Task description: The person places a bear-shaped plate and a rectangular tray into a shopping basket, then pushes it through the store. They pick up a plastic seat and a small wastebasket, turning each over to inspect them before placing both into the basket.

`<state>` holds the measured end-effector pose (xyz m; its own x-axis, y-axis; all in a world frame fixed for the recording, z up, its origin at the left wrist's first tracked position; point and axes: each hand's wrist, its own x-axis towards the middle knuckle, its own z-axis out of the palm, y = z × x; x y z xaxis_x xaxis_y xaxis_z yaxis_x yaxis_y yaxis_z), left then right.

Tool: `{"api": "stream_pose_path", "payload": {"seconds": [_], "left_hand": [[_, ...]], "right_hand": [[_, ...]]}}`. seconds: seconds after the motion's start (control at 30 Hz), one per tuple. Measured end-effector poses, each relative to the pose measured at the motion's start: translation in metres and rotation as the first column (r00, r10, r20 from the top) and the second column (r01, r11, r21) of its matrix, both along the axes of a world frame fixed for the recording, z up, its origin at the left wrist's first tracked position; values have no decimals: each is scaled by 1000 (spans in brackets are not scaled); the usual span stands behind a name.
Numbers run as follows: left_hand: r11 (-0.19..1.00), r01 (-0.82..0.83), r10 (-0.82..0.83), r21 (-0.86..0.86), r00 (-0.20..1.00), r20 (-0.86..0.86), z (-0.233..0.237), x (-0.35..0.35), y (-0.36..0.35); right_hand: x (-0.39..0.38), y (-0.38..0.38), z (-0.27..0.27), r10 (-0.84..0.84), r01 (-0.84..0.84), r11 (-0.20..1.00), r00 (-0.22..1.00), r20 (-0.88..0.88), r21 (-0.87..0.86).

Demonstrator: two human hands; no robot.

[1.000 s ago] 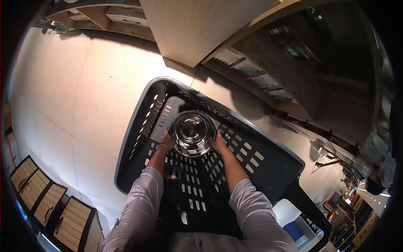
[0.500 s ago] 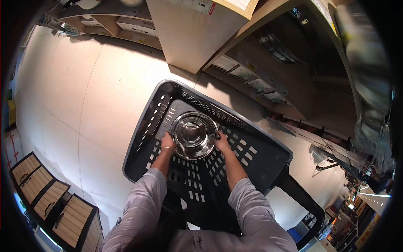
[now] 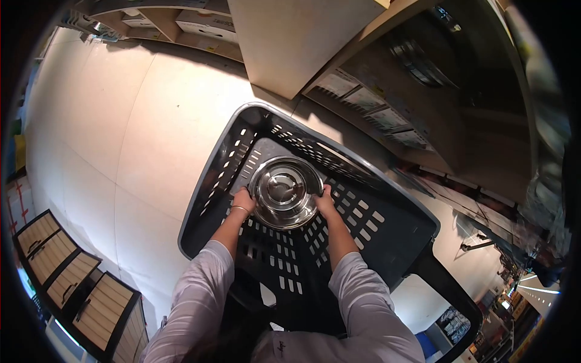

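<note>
A shiny stainless steel bowl (image 3: 285, 216) with ring-shaped reflections and a round centre is held over the far part of a dark grey shopping basket cart (image 3: 387, 233). My left hand (image 3: 243, 199), a thin bracelet at its wrist, grips the bowl's left rim with the thumb on top. On the opposite rim, my right hand (image 3: 325, 201) is closed in the same way. The fingers of both hands are partly hidden beneath the bowl. Rows of slots in the basket's floor and walls show around it.
Wooden shelving (image 3: 387, 97) with small boxes and metal ware stands close beyond the basket at the upper right. Pale floor (image 3: 121, 145) stretches on the left. Wood-fronted drawer units (image 3: 78, 284) stand at lower left. The cart's black handle (image 3: 460, 308) juts out at lower right.
The view has shifted a little, so the basket, bowl and shelves sit slightly differently in it. Both hands keep their hold on the bowl's rim.
</note>
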<state>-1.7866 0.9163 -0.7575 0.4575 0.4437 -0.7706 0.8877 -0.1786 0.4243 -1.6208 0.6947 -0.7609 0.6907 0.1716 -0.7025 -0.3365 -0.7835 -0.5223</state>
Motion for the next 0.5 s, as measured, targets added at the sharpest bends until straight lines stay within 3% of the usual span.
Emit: {"api": "stream_pose_path", "payload": {"seconds": [0.17, 0.2, 0.27, 0.4, 0.5], "left_hand": [[996, 85, -86, 13, 990, 111, 24, -6, 8], [997, 69, -73, 37, 991, 110, 36, -8, 9], [996, 57, -64, 65, 990, 122, 71, -7, 12], [988, -22, -5, 156, 985, 171, 152, -22, 17], [989, -63, 24, 134, 961, 277, 220, -29, 26]], "right_hand": [[-7, -9, 28, 49, -48, 999, 998, 39, -18], [-9, -6, 45, 90, -86, 992, 995, 42, -96], [-17, -14, 59, 65, -62, 994, 997, 38, -86], [-38, -9, 136, -9, 13, 996, 999, 40, -89], [-47, 2, 208, 1, 28, 987, 984, 180, -158]]}}
